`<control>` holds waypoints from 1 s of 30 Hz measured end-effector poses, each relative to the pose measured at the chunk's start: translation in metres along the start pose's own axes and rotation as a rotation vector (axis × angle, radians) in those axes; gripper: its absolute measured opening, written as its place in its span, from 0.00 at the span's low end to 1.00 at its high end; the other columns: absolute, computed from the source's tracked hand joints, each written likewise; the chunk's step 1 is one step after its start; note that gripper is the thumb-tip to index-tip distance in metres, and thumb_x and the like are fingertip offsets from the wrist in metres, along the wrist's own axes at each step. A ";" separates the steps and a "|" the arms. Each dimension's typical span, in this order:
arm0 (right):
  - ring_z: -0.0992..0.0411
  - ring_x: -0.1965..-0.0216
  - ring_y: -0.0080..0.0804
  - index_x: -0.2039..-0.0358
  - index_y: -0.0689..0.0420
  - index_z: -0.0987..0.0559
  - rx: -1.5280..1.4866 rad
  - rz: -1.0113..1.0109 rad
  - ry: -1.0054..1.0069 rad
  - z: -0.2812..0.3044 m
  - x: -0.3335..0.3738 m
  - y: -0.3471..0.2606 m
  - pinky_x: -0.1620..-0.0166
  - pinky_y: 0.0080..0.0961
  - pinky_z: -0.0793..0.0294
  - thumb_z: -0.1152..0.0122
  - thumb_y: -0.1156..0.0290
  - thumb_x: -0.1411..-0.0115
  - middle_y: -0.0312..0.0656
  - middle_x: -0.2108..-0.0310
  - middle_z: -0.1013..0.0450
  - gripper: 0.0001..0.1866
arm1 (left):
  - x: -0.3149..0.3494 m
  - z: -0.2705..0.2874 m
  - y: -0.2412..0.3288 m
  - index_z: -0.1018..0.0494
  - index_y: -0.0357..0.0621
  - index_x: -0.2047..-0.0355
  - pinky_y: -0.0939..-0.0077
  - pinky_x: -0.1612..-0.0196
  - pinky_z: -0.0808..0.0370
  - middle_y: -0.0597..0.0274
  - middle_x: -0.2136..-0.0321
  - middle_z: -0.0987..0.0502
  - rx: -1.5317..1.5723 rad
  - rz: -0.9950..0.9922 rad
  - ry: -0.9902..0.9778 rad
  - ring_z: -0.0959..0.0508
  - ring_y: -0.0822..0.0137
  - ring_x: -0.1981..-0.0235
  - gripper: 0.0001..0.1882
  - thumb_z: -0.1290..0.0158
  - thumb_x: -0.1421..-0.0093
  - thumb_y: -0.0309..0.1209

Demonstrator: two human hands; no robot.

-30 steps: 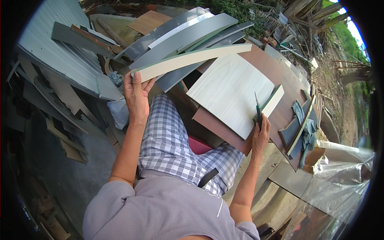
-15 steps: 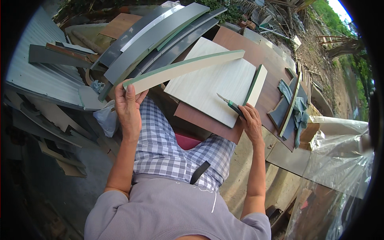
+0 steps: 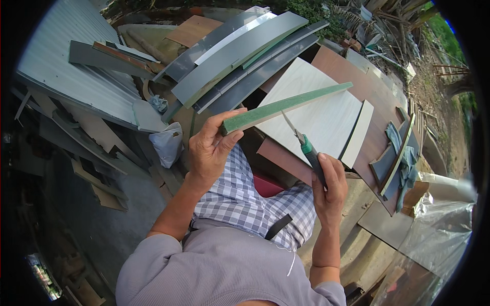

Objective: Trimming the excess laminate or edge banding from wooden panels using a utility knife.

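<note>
My left hand (image 3: 210, 148) grips the near end of a long narrow board strip (image 3: 291, 104), thumb on one side and fingers on the other. Its green edge faces up, and its far end reaches out to the right above a pale wood-grain panel (image 3: 311, 102). In my right hand (image 3: 329, 186) is a craft knife (image 3: 309, 148) with a green and black handle, fingers wrapped round it. The blade points up and away, just below the strip and apart from it. Another cream strip (image 3: 358, 135) lies along the panel's right edge.
Brown boards (image 3: 352, 86) lie under the panel. Long curved grey strips (image 3: 240, 56) are stacked at the far left, near a corrugated sheet (image 3: 66, 56). A blue-grey cloth (image 3: 403, 163) rests on pieces at the right, with clear plastic sheeting (image 3: 439, 229) nearer me. A white bag (image 3: 167, 145) sits by my left arm.
The strip has been turned so its green edge shows broadly on top. My right hand has lifted off the panel's edge and brought the knife closer to the strip. The view has shifted.
</note>
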State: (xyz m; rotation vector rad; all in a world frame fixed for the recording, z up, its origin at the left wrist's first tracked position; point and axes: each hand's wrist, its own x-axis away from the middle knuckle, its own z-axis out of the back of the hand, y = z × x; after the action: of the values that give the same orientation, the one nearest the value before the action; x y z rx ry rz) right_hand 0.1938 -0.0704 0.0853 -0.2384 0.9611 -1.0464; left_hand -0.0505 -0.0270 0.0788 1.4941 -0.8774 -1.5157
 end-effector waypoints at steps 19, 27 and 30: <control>0.31 0.68 0.30 0.47 0.37 0.27 0.224 0.114 -0.166 -0.016 -0.013 -0.019 0.69 0.25 0.27 0.35 0.79 0.61 0.37 0.63 0.31 0.37 | 0.003 0.002 -0.003 0.32 0.36 0.53 0.72 0.52 0.26 0.50 0.55 0.24 -0.125 -0.108 -0.033 0.23 0.64 0.55 0.18 0.45 0.42 0.29; 0.29 0.64 0.33 0.48 0.40 0.26 0.405 -0.003 -0.085 -0.014 -0.018 0.031 0.66 0.29 0.26 0.38 0.81 0.53 0.37 0.63 0.30 0.31 | 0.009 0.007 -0.007 0.31 0.36 0.53 0.75 0.54 0.25 0.50 0.56 0.24 -0.064 -0.091 0.003 0.23 0.66 0.56 0.17 0.45 0.42 0.30; 0.28 0.62 0.35 0.47 0.40 0.27 0.440 -0.053 -0.095 -0.012 -0.025 0.059 0.65 0.31 0.25 0.39 0.80 0.49 0.38 0.64 0.30 0.29 | 0.012 0.011 -0.008 0.32 0.34 0.54 0.75 0.52 0.26 0.50 0.55 0.25 -0.057 -0.004 0.022 0.24 0.67 0.55 0.16 0.46 0.40 0.29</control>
State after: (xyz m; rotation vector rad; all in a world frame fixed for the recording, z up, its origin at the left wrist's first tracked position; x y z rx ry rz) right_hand 0.2175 -0.0165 0.0581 0.0509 0.6215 -1.2553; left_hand -0.0618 -0.0350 0.0670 1.4695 -0.8121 -1.5124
